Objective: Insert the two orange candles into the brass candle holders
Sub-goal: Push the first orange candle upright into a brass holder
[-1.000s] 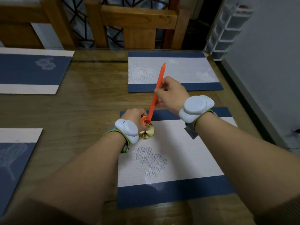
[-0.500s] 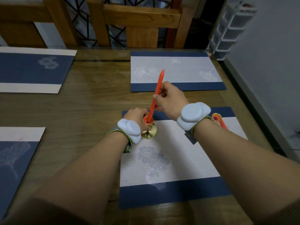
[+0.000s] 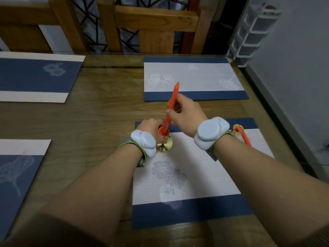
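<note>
A brass candle holder with an orange cup stands at the near placemat's far left corner. My left hand grips its upper part. My right hand pinches a long orange candle, which leans to the right with its lower end in the holder's cup. A second brass holder shows just past my right wrist, with another orange candle lying beside it, both partly hidden by my arm.
The white and blue placemat lies under both holders on the wooden table. Three more placemats sit at the far right, far left and near left. Wooden chairs stand behind the table, and a wall runs along the right.
The candle has come lower into the holder's cup and my right hand has dropped with it. The second holder and candle have come into sight behind my right wrist.
</note>
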A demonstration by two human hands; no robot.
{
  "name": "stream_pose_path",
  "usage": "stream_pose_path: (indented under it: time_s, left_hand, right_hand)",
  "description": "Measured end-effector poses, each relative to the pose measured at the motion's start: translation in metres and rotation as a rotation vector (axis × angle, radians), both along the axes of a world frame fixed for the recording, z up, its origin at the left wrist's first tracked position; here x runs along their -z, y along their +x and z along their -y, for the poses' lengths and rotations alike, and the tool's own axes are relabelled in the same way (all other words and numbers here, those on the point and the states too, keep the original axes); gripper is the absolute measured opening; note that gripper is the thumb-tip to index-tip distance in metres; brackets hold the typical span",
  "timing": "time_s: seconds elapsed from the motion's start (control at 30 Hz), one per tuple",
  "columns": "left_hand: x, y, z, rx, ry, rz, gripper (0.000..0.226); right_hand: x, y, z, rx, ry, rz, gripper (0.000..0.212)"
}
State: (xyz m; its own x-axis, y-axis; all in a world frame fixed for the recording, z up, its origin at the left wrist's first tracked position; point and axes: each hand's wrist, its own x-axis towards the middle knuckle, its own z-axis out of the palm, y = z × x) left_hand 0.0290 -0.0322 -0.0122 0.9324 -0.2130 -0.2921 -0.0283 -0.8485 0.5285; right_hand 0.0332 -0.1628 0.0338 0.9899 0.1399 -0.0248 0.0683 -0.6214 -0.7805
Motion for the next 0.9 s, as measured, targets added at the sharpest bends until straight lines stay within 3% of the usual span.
stream_pose_path:
  time_s: [0.2,0.4,0.9]
  left_hand:
    - [-0.006,-0.001,0.003,0.011,0.025,0.003,0.016]
    - [-0.002,0.001,0.003,-0.007,0.036,-0.003,0.033]
    - [-0.001,0.002,0.002,0.012,0.056,-0.014,0.016]
  right_hand:
    - [-0.008,-0.009,-0.005,-0.106,-0.126,0.07,0.014]
    - [-0.008,-0.014,-0.007,-0.13,-0.139,0.067,0.014]
    - [-0.003,-0.02,-0.005,-0.129,-0.133,0.038,0.014]
